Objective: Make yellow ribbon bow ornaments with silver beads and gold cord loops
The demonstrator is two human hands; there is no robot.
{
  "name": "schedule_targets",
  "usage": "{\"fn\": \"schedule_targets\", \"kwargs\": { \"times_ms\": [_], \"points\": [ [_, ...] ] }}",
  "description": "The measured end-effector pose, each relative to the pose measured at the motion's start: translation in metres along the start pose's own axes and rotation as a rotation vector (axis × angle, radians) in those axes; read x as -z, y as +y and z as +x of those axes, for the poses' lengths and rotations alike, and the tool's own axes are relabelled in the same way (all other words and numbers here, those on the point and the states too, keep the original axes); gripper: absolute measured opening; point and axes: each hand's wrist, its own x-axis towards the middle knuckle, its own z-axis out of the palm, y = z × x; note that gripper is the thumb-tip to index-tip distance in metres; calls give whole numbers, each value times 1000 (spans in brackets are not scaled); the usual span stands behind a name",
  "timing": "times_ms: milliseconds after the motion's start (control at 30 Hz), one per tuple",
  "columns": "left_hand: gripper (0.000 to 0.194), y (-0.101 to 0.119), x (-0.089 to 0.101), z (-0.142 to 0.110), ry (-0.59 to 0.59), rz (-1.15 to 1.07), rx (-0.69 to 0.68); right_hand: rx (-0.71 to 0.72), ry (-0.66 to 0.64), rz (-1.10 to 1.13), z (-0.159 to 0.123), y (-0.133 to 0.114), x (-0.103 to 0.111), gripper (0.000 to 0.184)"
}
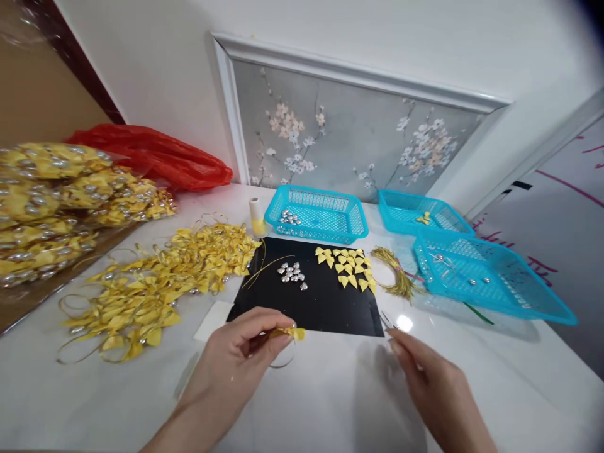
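Note:
My left hand (240, 355) pinches a yellow ribbon flower (296, 333) between thumb and forefinger, above the table's front part. A silvery bead shows at the flower, and a thin gold cord loops down below it. Off to the right, my right hand (436, 384) is closed on a thin, dark, pointed thing (387, 321), whose kind I cannot make out. Beyond both hands lies a black mat (311, 308). On it are silver beads (291, 273), several yellow ribbon petals (346, 267) and a few loose gold cords (267, 269).
Finished-looking yellow flowers (151, 283) heap at left, near bagged bundles (51, 201) and a red plastic bag (155, 154). Blue baskets (316, 236) (500, 277) stand behind and right. A gold cord bundle (396, 277) lies beside the mat; a thread spool (257, 217) stands behind.

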Motion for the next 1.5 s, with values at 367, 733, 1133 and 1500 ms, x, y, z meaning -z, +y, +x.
{"fn": "schedule_targets", "kwargs": {
  "times_ms": [367, 733, 1133, 1500],
  "points": [
    [14, 21, -7, -13, 117, -52, 6, -69, 53, -30, 19, 14, -1, 18],
    [19, 17, -14, -15, 150, -88, 86, 182, -110, 495, -22, -122, -3, 42],
    [17, 8, -12, -28, 231, 26, -66, 228, 0, 317, -20, -137, -17, 33],
    [23, 16, -14, -25, 203, -72, -101, 273, 41, 315, -21, -134, -21, 26]
  ]
}}
